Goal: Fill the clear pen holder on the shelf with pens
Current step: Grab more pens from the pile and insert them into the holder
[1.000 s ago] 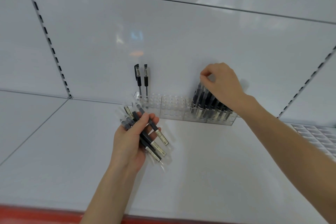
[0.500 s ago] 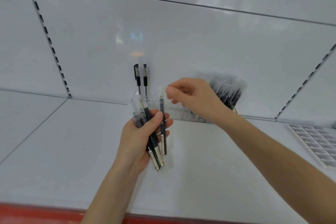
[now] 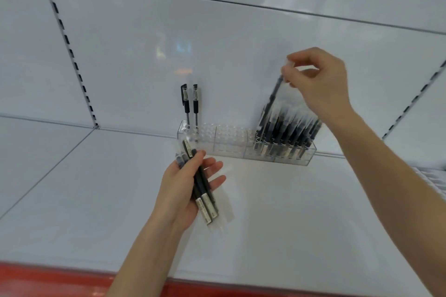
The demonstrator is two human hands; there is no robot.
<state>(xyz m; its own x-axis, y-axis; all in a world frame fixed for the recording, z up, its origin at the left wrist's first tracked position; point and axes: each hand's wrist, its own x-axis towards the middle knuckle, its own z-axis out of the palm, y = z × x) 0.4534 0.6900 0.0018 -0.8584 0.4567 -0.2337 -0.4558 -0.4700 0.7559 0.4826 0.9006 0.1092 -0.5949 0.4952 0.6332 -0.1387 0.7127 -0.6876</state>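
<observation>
The white shelf board (image 3: 289,224) fills the near and middle ground, and the white back panel (image 3: 144,43) rises behind it. A red front strip (image 3: 48,279) runs along the near edge.

A long clear acrylic pen holder (image 3: 229,144), pierced with rows of holes, stands on the board at the far side, close against the panel. Its right section is packed with a row of black pens in clear sleeves (image 3: 287,130), all leaning to the right. Its middle section holds nothing.

The right hand (image 3: 321,82) hangs above the packed section with its fingers curled. The thumb and forefinger tips (image 3: 286,72) pinch the top end of a single black sleeved pen (image 3: 271,101). This pen slants down and to the left from the fingertips, and its lower end meets the left edge of the packed row. Whether it sits in a hole cannot be told.

The left hand (image 3: 178,190) is nearer and to the left, just in front of the holder's left end. It grips a bundle of black sleeved pens (image 3: 202,190): the thumb (image 3: 195,159) lies across the top of the bundle and the fingers (image 3: 214,166) stretch out beneath it to the right. The bundle's labelled ends point near.

Two bare black capped pens (image 3: 187,103) stand upright in the holder's far left corner.
</observation>
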